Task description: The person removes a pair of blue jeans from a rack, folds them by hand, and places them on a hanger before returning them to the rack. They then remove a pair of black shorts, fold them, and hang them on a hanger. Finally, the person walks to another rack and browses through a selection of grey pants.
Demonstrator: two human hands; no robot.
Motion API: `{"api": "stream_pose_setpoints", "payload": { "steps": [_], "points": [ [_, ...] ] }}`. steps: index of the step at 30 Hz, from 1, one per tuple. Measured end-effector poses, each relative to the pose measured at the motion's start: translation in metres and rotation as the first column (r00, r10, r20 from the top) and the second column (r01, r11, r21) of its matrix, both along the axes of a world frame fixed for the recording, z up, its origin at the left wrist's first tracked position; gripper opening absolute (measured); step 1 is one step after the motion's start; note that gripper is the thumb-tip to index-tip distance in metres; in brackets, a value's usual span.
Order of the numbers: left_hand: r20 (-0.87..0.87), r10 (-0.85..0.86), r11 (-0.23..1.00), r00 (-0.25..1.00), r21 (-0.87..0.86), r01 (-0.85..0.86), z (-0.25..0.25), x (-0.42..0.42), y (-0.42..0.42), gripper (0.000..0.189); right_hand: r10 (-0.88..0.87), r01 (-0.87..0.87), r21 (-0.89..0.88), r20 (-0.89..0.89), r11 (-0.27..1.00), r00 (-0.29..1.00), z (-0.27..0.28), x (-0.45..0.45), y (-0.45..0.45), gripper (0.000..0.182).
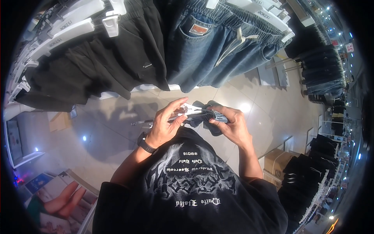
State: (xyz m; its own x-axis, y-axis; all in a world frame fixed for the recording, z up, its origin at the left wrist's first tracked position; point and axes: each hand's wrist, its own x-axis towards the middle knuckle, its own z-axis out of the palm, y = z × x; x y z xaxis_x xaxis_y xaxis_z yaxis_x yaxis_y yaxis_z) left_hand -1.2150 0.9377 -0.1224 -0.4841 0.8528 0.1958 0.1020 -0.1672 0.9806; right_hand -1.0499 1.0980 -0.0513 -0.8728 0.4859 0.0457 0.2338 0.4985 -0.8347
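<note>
Near the middle of the view, my left hand (168, 122) pinches the white clip (190, 109) of a clothes hanger between thumb and fingers. My right hand (233, 122) grips the elastic waistband of a folded dark blue denim garment (214, 115) right beside that clip. Whether the clip's jaws have the waistband between them, I cannot tell. The rest of the hanger points left, past my left hand. Above my hands, blue denim shorts (201, 55) with a pale drawstring and black shorts (117, 55) hang from white clip hangers.
More dark clothes (323, 70) hang on racks along the right. A cardboard box (276, 161) stands among them at the lower right. A large printed picture (62, 201) is at the lower left. Pale tiled floor (108, 146) shows below my hands.
</note>
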Motion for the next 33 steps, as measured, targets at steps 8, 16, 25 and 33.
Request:
{"api": "stream_pose_setpoints", "payload": {
  "steps": [8,16,25,33],
  "points": [
    [-0.107,-0.025,0.999,0.994,0.04,0.03,-0.004,-0.01,-0.001,0.032,0.095,-0.095,0.079,0.002,0.992,0.995,-0.005,0.005,0.005,0.023],
    [-0.051,0.038,0.999,0.998,0.016,-0.037,-0.007,-0.005,-0.002,0.025,0.14,-0.143,0.127,0.031,0.982,0.99,-0.003,0.003,0.003,0.026],
    [-0.165,0.101,0.994,0.981,0.046,-0.095,0.001,0.001,0.004,0.025,0.014,-0.024,0.155,0.064,0.988,0.998,-0.001,-0.003,-0.005,0.022],
    [-0.26,0.122,0.992,0.958,0.064,-0.109,0.004,-0.003,0.01,0.027,0.026,-0.035,0.088,0.097,0.996,0.995,0.001,-0.005,-0.007,0.026]
  ]
}}
